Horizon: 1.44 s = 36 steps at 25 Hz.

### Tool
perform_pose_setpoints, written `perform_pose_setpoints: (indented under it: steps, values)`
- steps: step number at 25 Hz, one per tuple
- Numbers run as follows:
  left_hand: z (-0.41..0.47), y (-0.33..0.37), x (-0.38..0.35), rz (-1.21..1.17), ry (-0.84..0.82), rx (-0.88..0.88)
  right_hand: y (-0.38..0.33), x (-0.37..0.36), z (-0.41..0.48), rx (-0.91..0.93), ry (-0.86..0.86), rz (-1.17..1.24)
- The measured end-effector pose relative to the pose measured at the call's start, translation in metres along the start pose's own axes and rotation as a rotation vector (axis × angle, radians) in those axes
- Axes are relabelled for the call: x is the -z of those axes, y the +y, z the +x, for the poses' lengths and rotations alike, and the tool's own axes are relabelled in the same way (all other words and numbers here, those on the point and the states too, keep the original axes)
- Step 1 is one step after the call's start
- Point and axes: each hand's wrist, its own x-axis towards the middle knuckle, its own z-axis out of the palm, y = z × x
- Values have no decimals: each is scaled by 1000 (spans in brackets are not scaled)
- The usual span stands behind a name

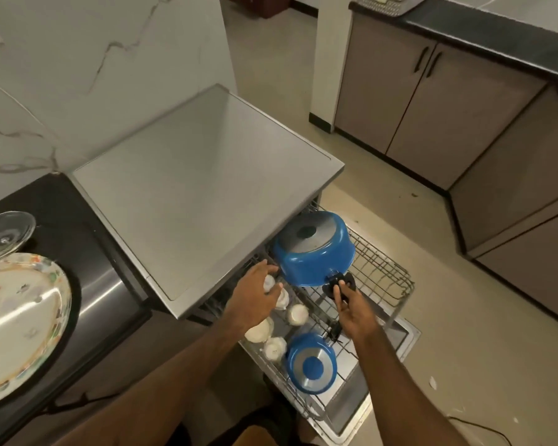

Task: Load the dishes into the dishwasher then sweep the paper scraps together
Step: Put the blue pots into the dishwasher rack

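A big blue pot point(314, 252) lies upside down at the back of the pulled-out dishwasher rack point(387, 278). My right hand point(351, 312) holds its black handle point(339, 284) with the fingertips. My left hand point(255, 297) hovers with relaxed fingers over several white cups point(297, 314) in the rack's left half, holding nothing. A smaller blue pot point(311, 366) sits upside down near the rack's front. White paper scraps point(433, 382) lie on the floor to the right.
The grey dishwasher top point(200, 188) fills the middle. On the dark counter at left lie a patterned plate point(16, 323) and a glass lid point(5, 235). Brown cabinets point(432, 101) line the right side. The open dishwasher door point(409, 336) lies under the rack.
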Motion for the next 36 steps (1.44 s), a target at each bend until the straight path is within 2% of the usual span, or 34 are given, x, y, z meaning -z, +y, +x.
perform_pose_setpoints:
  steps: [4, 8, 10, 14, 16, 18, 19, 21, 23, 28, 31, 36]
  values:
    - [28, -9, 8, 275, 43, -119, -6, -23, 35, -55, 15, -68]
    - [54, -16, 16, 526, 0, -65, -13, -19, 66, -106, 17, -139]
    - [60, -20, 15, 582, -5, -65, -14, -13, 81, -61, 28, -200]
    - [59, -25, 10, 603, 14, -58, -22, -9, 105, -66, 167, -320]
    - [62, -29, 8, 656, 17, -74, -29, -6, 114, -47, 236, -432]
    - [64, -33, 7, 723, -10, -80, -24, 1, 113, 26, 240, -761]
    - [65, -34, 6, 735, -24, -76, -18, 7, 114, -19, 233, -874]
    - [64, -34, 5, 727, -25, -68, -16, 15, 114, -36, 196, -907]
    - [65, -32, 4, 719, -13, -63, -21, 12, 106, -71, 166, -741]
    - [64, -21, 5, 602, 38, -33, -29, 17, 77, -61, 44, -961]
    - [57, -1, -5, 503, 102, 53, -42, 29, 60, -23, 21, -1122]
    - [-7, 31, -82, 422, 78, 225, -73, 61, 33, 51, -238, -1397]
